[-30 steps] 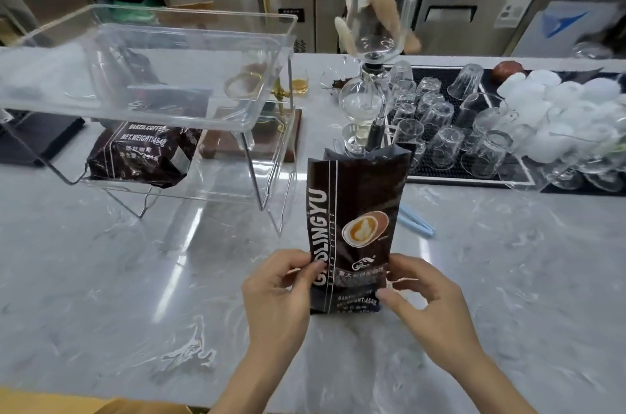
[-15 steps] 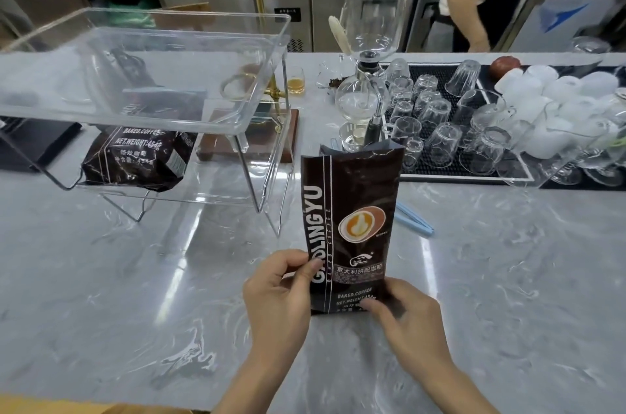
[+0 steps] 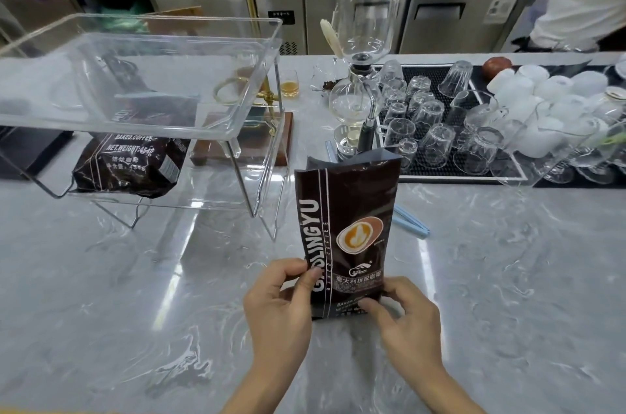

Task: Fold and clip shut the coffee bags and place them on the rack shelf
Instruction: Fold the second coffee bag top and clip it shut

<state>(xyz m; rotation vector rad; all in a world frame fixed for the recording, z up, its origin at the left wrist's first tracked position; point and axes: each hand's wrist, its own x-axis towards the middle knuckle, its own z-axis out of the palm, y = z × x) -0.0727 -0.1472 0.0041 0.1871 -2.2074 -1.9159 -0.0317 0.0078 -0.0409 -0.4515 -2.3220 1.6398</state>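
Glossy foil coffee bag [image 3: 349, 237] stands near the counter's [image 3: 135, 312] front edge, left hand [image 3: 281, 301] and right hand [image 3: 403, 312] pinching its base; crinkly, slippery, top-heavy, best gripped low.

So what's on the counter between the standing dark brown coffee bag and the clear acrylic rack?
Nothing: head view shows bare marble between the standing bag and rack.

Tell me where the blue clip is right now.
The blue clip lies on the marble counter, just right of the upright coffee bag and in front of the black glass mat.
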